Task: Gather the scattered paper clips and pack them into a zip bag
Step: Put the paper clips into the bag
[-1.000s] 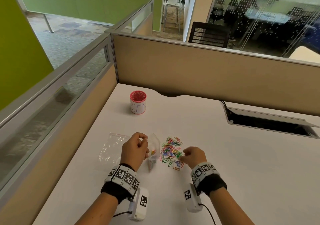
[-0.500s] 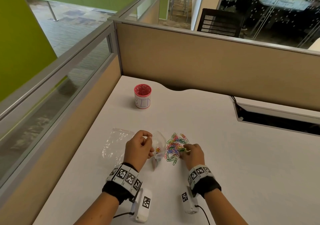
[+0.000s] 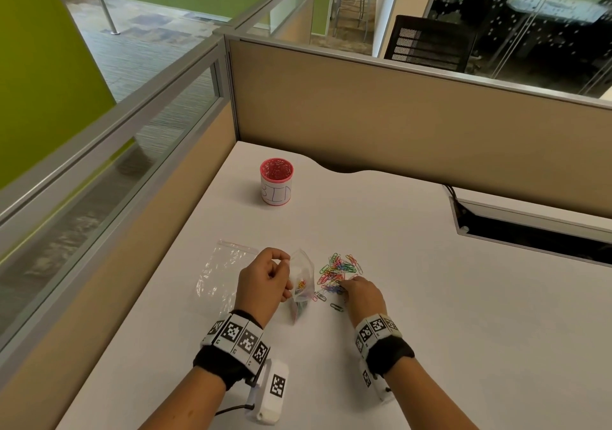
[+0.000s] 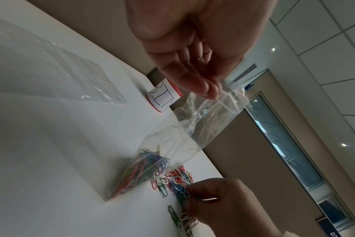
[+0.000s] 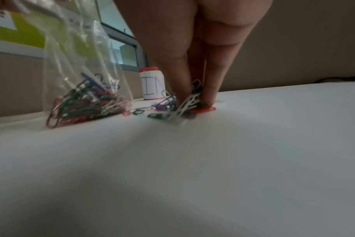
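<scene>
My left hand pinches the rim of a clear zip bag and holds it upright on the white desk. Several coloured paper clips lie in the bag's bottom. Just right of it is a loose pile of coloured paper clips. My right hand reaches down into the near edge of that pile, and its fingertips pinch a small bunch of clips against the desk. A few single clips lie between the bag and my right hand.
A second clear zip bag lies flat left of my left hand. A red-rimmed cup labelled BIN stands farther back. Beige partition walls close the desk at the back and left. A cable slot opens at the right.
My right hand has moved forward from beside the pile onto its near edge and closed its fingertips on some clips. My left hand has kept the bag upright.
</scene>
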The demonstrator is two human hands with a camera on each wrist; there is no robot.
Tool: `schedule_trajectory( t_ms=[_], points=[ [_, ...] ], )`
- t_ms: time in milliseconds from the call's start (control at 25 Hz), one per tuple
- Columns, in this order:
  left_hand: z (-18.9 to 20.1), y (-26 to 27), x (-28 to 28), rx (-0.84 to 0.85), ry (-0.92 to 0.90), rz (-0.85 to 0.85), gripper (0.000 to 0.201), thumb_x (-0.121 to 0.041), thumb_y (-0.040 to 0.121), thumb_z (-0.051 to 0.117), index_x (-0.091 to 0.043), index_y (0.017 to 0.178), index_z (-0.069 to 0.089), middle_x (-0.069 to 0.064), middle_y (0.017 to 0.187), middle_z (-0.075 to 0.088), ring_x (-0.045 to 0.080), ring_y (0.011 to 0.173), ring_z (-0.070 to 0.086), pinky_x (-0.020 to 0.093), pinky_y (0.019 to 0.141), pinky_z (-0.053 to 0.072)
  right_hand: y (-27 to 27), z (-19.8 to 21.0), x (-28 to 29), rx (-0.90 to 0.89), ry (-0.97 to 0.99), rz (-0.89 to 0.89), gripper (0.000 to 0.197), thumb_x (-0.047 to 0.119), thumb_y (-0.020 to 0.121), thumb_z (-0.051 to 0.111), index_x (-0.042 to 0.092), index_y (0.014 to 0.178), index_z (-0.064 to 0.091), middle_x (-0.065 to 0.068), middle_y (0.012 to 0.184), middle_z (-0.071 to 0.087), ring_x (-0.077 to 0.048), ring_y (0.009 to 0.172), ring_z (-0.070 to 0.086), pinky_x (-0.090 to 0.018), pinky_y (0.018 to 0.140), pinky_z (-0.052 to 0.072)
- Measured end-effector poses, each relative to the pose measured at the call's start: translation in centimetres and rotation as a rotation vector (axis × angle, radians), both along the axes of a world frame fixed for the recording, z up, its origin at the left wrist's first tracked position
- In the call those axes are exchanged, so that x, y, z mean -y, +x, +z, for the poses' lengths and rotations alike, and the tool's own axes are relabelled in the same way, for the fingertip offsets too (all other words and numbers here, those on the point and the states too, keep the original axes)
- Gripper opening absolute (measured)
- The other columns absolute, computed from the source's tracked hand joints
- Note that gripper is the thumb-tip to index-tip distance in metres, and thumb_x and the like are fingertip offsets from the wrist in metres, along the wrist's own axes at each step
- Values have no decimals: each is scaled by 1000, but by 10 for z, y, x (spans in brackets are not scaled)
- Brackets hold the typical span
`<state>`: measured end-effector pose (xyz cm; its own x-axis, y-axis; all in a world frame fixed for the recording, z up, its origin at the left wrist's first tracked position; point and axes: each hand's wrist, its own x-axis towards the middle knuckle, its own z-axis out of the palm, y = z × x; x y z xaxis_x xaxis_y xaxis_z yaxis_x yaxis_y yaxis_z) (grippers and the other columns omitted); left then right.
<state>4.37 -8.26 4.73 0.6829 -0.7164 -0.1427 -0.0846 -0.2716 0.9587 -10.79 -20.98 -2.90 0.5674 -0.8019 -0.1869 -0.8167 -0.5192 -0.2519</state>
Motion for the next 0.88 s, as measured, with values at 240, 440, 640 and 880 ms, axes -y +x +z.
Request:
schedule_trajectory(
  t_ms=[240, 440, 640, 880],
  points=[
    [3, -5, 0, 8, -3, -19, 9, -7, 89, 53, -12, 88, 61, 5, 56, 63, 6, 42, 57, 18, 45, 50, -17, 33, 22, 442, 258, -412, 20, 12, 78, 71, 6, 97, 73, -11, 93, 74, -24, 86, 69, -33, 88, 54],
    [8, -10, 2, 20, -11, -53, 9, -6, 90, 53, -10, 88, 61, 8, 58, 63, 4, 40, 56, 15, 43, 49, -28, 73, 25, 853, 621, -510, 13, -3, 76, 70, 8, 84, 71, -7, 76, 69, -23, 77, 64, -16, 61, 57],
    [11, -12, 7, 54, 3, -90, 9, -8, 90, 53, -12, 89, 60, 8, 59, 64, 4, 40, 58, 17, 44, 51, -28, 125, 16, 1045, 690, -432, 14, -3, 78, 67, 4, 90, 70, -9, 84, 72, -17, 76, 68, -20, 66, 59],
    [14, -14, 10, 100, 35, -131, 10, -10, 91, 52, -16, 88, 61, 5, 58, 65, 7, 41, 60, 21, 47, 53, -17, 159, -8, 1146, 808, -337, 15, -1, 78, 67, 12, 84, 72, -4, 80, 75, -16, 75, 71, -27, 73, 59]
  ],
)
